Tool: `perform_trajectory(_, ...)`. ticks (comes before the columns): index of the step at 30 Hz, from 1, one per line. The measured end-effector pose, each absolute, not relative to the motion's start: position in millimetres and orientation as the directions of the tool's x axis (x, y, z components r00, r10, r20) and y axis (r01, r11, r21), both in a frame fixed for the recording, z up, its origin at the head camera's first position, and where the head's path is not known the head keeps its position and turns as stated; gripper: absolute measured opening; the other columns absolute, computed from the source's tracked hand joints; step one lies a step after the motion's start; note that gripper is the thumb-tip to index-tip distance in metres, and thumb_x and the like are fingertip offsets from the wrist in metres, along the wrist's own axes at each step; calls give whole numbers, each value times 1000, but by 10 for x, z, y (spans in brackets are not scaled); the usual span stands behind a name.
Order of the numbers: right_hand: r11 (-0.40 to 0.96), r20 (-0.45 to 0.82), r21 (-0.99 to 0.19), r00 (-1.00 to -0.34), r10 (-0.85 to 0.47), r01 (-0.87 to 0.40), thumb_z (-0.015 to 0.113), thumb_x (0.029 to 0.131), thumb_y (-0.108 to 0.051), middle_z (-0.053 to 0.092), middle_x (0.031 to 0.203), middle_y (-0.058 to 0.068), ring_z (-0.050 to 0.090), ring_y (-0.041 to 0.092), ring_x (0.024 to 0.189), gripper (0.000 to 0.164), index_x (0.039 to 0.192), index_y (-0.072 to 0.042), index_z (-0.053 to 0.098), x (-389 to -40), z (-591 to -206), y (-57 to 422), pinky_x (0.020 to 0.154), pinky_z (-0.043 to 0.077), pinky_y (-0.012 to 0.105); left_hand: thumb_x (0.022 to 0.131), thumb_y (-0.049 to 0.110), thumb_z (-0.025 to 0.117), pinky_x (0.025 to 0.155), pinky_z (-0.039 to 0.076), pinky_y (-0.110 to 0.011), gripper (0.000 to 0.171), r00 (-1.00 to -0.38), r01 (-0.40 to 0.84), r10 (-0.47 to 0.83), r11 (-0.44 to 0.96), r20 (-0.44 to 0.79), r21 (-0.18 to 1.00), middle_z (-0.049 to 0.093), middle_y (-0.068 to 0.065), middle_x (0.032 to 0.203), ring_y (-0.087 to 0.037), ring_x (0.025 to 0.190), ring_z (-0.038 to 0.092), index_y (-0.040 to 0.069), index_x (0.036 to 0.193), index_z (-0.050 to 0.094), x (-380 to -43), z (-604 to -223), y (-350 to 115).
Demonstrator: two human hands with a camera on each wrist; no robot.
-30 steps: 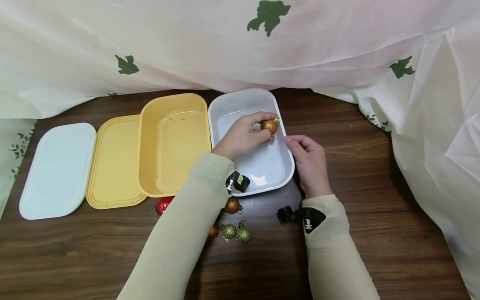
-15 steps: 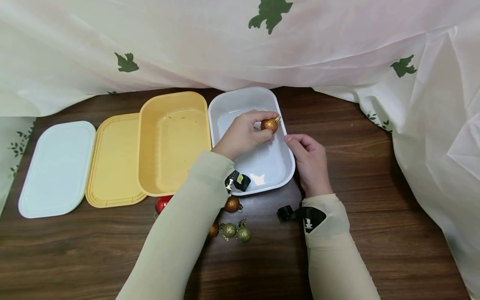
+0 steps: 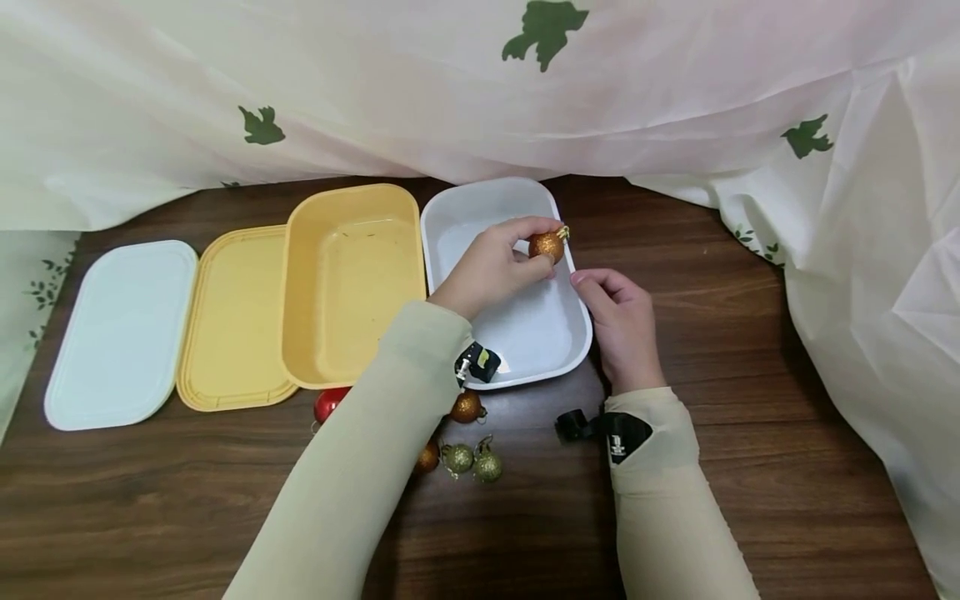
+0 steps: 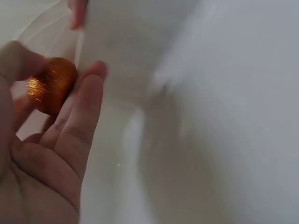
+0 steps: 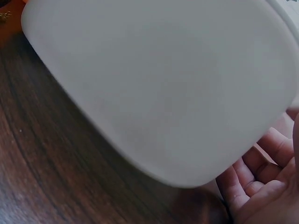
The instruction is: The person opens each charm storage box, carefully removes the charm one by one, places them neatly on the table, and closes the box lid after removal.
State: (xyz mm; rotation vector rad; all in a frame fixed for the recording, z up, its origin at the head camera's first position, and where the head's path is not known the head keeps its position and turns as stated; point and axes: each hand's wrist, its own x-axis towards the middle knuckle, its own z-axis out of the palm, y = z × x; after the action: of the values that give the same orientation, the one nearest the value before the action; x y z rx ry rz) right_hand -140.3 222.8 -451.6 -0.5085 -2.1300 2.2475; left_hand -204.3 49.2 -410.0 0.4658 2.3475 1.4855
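My left hand (image 3: 498,262) pinches an orange glittery bauble (image 3: 547,247) with a gold cap. It holds the bauble over the white plastic box (image 3: 480,193), near the right wall. In the left wrist view the same bauble (image 4: 52,86) sits between thumb and fingers. My right hand (image 3: 618,321) grips the box's right rim with thumb and fingers. Seen from the right wrist, its curled fingers (image 5: 261,163) lie against the box's outer side (image 5: 159,93). My left forearm hides part of the table and the box's near left corner.
A yellow box (image 3: 352,283) stands left of the white one. Farther left lie a yellow lid (image 3: 236,321) and a white lid (image 3: 123,333). Red (image 3: 328,405), orange (image 3: 468,407) and gold-green baubles (image 3: 487,467) lie in front. A white curtain (image 3: 390,92) hangs behind.
My left hand has shifted slightly to the right with the orange bauble, closer to the white box's right rim. The right hand keeps its hold on the rim.
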Motion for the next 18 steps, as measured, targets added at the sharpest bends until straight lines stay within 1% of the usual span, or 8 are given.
perform_trajectory(3,-62,-240,-971,-945,221,232,71,94,-22,69,104,12,65,19,88,28,105,4,71,-1395,-4508,2217,69,58,24,89,9,68,75,54,-23,44,-895,101,434,426,-105,899,64,2,126,-15,84,65,15,133,65,-2003,-4049,452)
perform_trajectory(6,-49,-242,-970,-946,217,237,70,94,-23,69,106,13,66,19,88,31,108,5,70,-1396,-4498,2213,69,59,25,90,10,68,75,54,-22,44,-897,125,433,449,-93,885,63,2,127,-13,86,64,16,133,66,-1951,-3982,397)
perform_trajectory(9,-55,-237,-971,-946,219,231,71,94,-24,70,105,12,67,19,86,30,107,3,71,-1394,-4499,2218,67,59,25,91,11,68,76,55,-23,44,-892,162,449,430,-54,888,61,2,132,-12,88,64,16,135,65,-1878,-3883,368)
perform_trajectory(12,-68,-230,-973,-946,230,220,72,93,-24,70,103,12,68,19,84,31,107,4,72,-1391,-4511,2224,65,59,25,90,11,69,79,55,-24,45,-880,206,476,401,-11,893,61,2,133,-13,90,64,14,135,64,-1786,-3787,349)
perform_trajectory(16,-69,-231,-973,-944,236,221,72,93,-25,70,104,13,68,18,83,33,108,5,72,-1388,-4521,2216,64,60,25,88,9,70,83,55,-21,45,-881,238,472,386,30,891,64,2,124,-12,92,64,11,133,65,-1632,-3701,272)
perform_trajectory(18,-73,-235,-972,-943,234,224,72,93,-25,70,105,13,68,18,84,32,108,4,72,-1389,-4518,2204,65,59,24,88,6,71,84,55,-21,44,-886,249,460,357,63,900,65,1,120,-11,94,64,9,131,66,-1536,-3663,208)
